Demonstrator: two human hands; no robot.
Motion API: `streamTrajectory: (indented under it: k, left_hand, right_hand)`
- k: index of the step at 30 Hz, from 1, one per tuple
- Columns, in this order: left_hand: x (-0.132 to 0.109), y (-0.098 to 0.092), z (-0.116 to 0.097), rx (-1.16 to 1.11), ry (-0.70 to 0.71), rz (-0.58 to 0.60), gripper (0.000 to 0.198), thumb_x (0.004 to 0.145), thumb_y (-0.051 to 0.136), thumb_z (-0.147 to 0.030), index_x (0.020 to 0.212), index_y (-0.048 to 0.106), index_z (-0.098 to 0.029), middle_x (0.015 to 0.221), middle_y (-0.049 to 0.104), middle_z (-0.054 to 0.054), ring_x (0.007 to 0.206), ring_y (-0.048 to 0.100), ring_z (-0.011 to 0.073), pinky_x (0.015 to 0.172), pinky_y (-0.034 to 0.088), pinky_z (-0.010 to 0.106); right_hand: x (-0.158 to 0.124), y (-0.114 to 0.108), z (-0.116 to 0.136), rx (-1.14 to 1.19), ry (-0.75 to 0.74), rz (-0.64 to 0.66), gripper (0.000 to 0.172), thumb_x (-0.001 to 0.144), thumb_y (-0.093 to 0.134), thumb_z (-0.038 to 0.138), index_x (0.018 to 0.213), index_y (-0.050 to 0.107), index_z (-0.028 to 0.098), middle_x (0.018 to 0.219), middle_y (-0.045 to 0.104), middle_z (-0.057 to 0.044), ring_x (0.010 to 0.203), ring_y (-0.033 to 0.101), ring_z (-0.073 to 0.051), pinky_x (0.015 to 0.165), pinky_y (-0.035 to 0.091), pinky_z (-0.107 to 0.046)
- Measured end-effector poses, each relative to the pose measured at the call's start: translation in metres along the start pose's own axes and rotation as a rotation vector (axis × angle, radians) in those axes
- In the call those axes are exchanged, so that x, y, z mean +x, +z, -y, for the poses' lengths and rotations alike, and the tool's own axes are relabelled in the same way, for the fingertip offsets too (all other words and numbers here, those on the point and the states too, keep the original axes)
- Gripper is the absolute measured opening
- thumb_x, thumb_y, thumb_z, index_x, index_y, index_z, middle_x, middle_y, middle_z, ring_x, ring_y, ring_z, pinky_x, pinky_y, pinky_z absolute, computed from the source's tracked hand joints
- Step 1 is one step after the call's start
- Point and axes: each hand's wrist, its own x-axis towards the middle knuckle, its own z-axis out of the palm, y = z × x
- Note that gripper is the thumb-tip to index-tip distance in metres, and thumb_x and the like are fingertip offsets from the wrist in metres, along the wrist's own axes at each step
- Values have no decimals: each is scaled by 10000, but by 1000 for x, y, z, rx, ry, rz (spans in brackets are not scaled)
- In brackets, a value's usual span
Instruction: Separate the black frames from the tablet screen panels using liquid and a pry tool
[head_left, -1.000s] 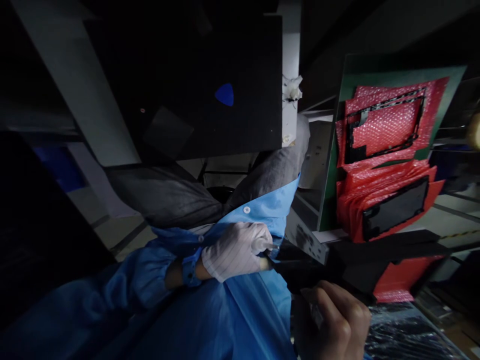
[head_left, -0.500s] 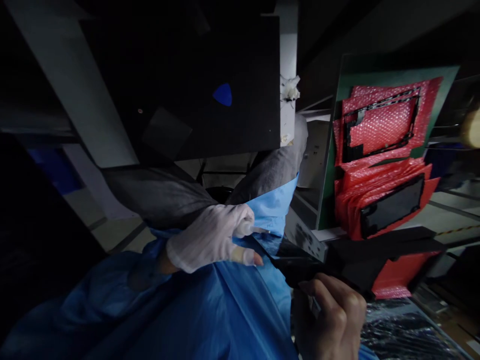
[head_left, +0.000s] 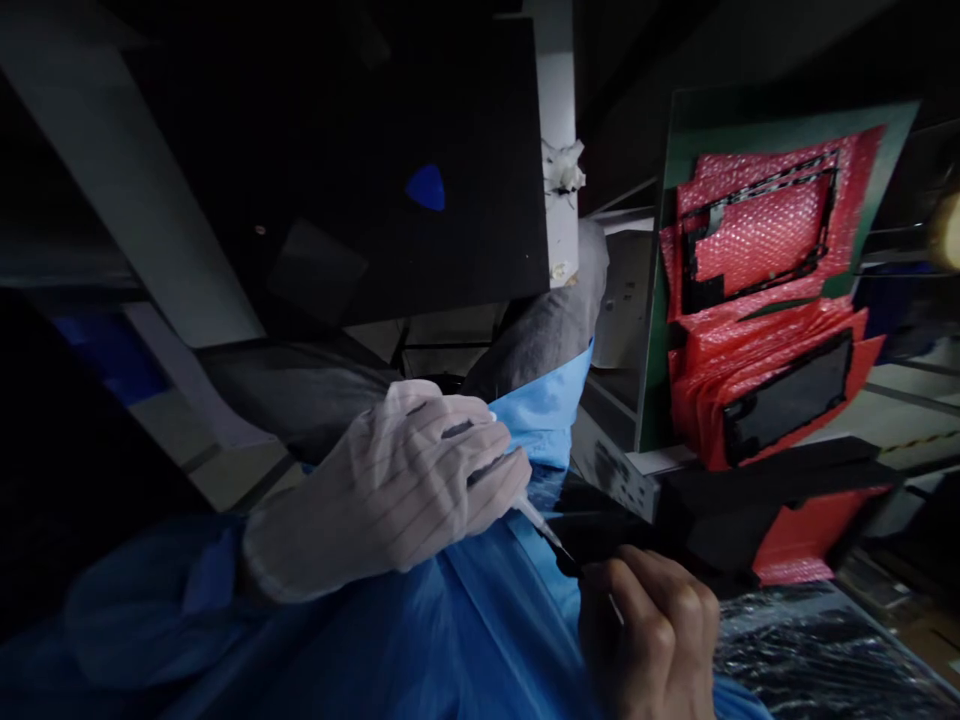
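Observation:
My left hand [head_left: 405, 480], in a white striped glove, is closed around a syringe-like dispenser [head_left: 534, 514]. Only its pale nozzle and thin tip show; the palm hides the rest. The tip points down and right, close to a small dark piece [head_left: 568, 563]; whether they touch I cannot tell. My right hand [head_left: 656, 630], bare-fingered, is closed with thumb and forefinger pinched at that dark piece, whose full shape is lost against the dark background. Both hands are above my lap, over a blue smock [head_left: 465, 630].
A black work surface [head_left: 480, 100] with a blue triangular pick [head_left: 427, 188] lies ahead. On the right, a green board [head_left: 679, 130] bears red bubble-wrap pouches [head_left: 780, 240], a black frame [head_left: 705, 292] and a dark panel [head_left: 787, 395]. A black box [head_left: 705, 510] stands below.
My left hand has turned over, back upward, and the dispenser tip has swung down towards my right fingers. My right hand has stayed nearly in place. The view has shifted slightly.

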Motion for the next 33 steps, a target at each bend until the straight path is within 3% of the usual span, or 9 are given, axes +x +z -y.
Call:
streamTrajectory:
  k: [4, 10, 21, 33]
  left_hand:
    - [10, -11, 8, 29, 122, 42, 223, 1167, 559, -124, 1237, 718, -265, 1049, 753, -66, 1121, 679, 204, 919, 548, 436]
    - [9, -17, 13, 18, 184, 74, 203, 1164, 643, -230, 1311, 744, -327, 1263, 717, -70, 1246, 653, 187, 990, 563, 452]
    - [-1, -12, 19, 17, 205, 83, 279, 1128, 749, -286, 1402, 753, -341, 1387, 683, -62, 1317, 660, 195, 988, 654, 461]
    - [-3, -10, 16, -11, 179, 70, 272, 1175, 730, -284, 1447, 715, -271, 1430, 623, -27, 1334, 638, 188, 1016, 597, 485]
  right_hand:
    - [1, -1, 3, 2, 24, 23, 202, 1157, 593, 77, 1324, 695, 123, 1209, 747, -162, 1156, 729, -263, 970, 610, -397]
    - [5, 1, 6, 16, 32, 2, 165, 1155, 600, 46, 1283, 694, 91, 1250, 712, -158, 1165, 717, -245, 1000, 597, -385]
    - [5, 1, 5, 22, 47, 2, 187, 1145, 625, 36, 1300, 692, 117, 1246, 717, -145, 1148, 718, -240, 997, 607, -383]
    - [6, -1, 3, 10, 27, 17, 178, 1146, 620, 45, 1302, 686, 98, 1255, 711, -159, 1165, 718, -256, 1007, 607, -384]
